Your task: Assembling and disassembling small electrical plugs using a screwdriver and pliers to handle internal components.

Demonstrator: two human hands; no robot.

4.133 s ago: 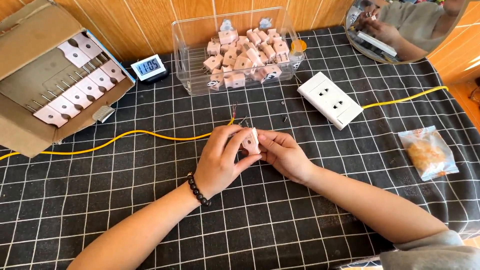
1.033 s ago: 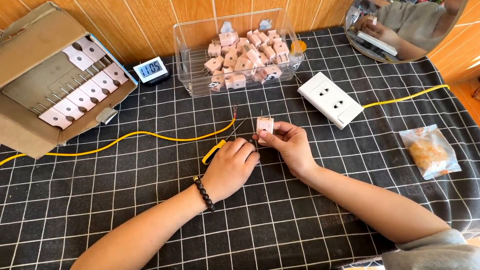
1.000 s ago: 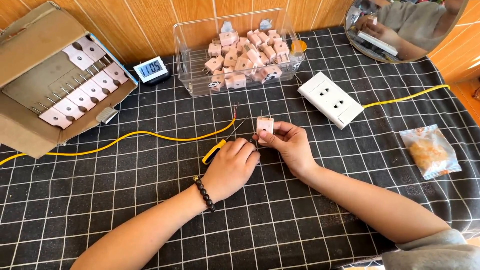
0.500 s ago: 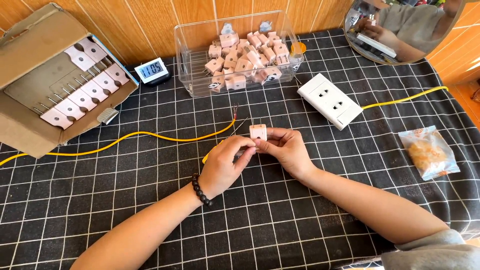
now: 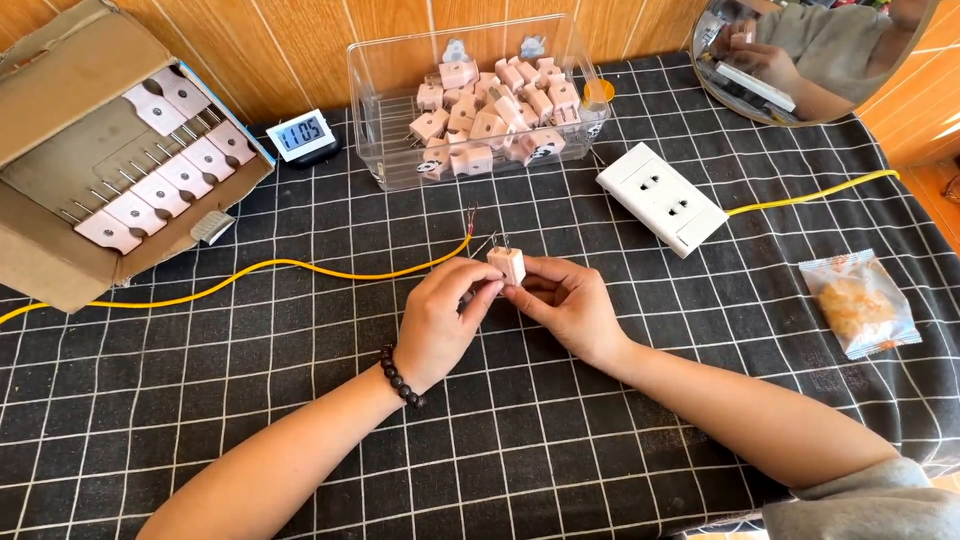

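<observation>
A small pink plug adapter point(image 5: 507, 264) with two metal prongs pointing up is pinched between both my hands above the black checked cloth. My left hand point(image 5: 442, 320), with a bead bracelet at the wrist, grips its left side. My right hand point(image 5: 567, 303) holds its right side with thumb and fingers. Just behind the hands lies the bare end of a yellow wire point(image 5: 330, 272). Whether my left hand also holds a tool is hidden by the fingers.
A clear plastic bin point(image 5: 372, 110) of several pink adapters stands at the back. A white double socket point(image 5: 661, 198) on a yellow cable, a digital clock point(image 5: 302, 133), an open cardboard box point(image 5: 60, 250) of carded parts, a wrapped snack point(image 5: 859, 303) and a round mirror point(image 5: 800, 55) surround it.
My left hand was flat on the cloth beside a yellow tool a second ago. It has come up to the adapter and grips it together with the right hand.
</observation>
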